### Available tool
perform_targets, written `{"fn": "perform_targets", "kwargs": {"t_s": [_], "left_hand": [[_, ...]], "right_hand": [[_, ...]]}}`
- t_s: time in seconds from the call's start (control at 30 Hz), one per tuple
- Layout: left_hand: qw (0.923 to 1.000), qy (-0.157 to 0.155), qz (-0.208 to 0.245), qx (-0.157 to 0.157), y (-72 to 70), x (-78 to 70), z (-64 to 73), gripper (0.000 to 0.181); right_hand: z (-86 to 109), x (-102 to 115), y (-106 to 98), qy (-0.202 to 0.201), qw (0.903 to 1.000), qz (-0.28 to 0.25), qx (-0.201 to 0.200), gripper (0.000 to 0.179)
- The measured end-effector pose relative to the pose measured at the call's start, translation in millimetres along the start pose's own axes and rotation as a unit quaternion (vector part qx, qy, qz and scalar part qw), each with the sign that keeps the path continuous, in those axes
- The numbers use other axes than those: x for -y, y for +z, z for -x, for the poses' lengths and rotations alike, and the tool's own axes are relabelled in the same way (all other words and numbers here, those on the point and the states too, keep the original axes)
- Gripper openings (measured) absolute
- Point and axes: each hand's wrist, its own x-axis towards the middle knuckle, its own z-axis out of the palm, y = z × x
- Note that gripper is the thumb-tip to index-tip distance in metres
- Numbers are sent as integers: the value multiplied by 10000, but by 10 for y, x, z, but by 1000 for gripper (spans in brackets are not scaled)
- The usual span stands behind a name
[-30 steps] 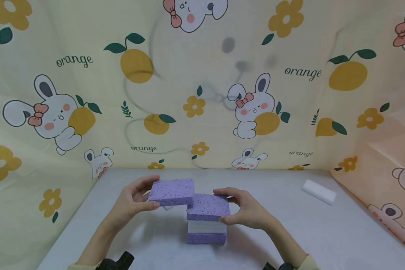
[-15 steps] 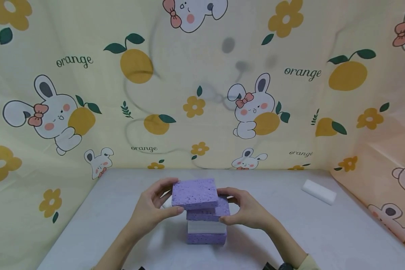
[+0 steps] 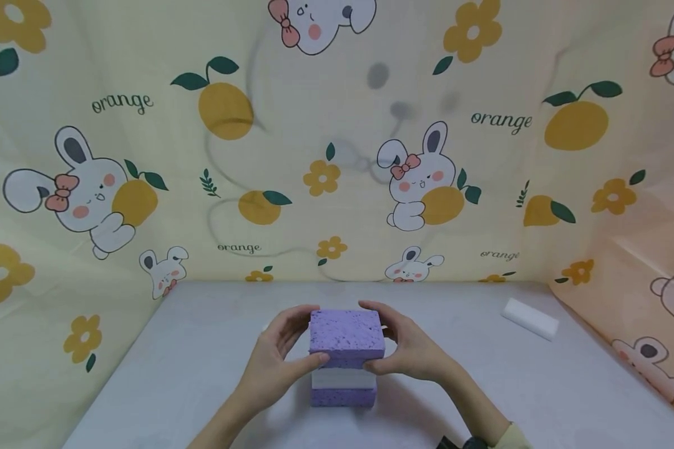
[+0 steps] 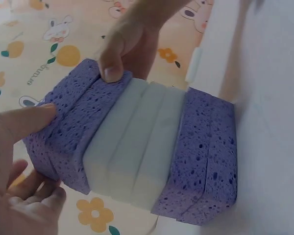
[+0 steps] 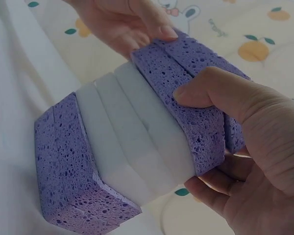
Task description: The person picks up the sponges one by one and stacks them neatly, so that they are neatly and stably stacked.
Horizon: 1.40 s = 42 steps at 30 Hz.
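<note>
A stack stands upright on the table: two purple sponges [image 4: 206, 156] at the bottom, three white blocks [image 5: 132, 127] in the middle, two purple sponges on top. My left hand [image 3: 278, 355] pinches the topmost purple sponge [image 3: 347, 329] by its left side, thumb at the near edge and fingers behind. From the right, my right hand [image 3: 412, 349] grips the purple sponge just under it [image 5: 181, 105], its thumb on the near face. The two upper sponges lie on each other, slightly out of line in the right wrist view.
A white block [image 3: 530, 318] lies by itself at the right rear of the white table [image 3: 163, 374]. Behind my left hand a small bit of something white shows, mostly hidden. A printed cloth [image 3: 337, 125] hangs at the back and sides.
My left hand has carried its purple sponge rightward and down onto the top of the stack, squaring it over the one below. My right hand has kept its hold, nearly still.
</note>
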Motion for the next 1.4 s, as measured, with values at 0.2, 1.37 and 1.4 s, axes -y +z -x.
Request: {"fn": "perform_targets", "kwargs": {"t_s": [0.2,1.37,1.4], "left_hand": [[10000,2,30,48,26,15,8,74],[9983,-242,-338,405,-24,86,5,77],[9983,-246,-345,407,-24,86,7,77]], "right_hand": [[5,11,-8,37,10000,56,-7,95],[-8,19,-8,169,9997,81,183,81],[-8,22,-7,173,9996,85,185,81]]}}
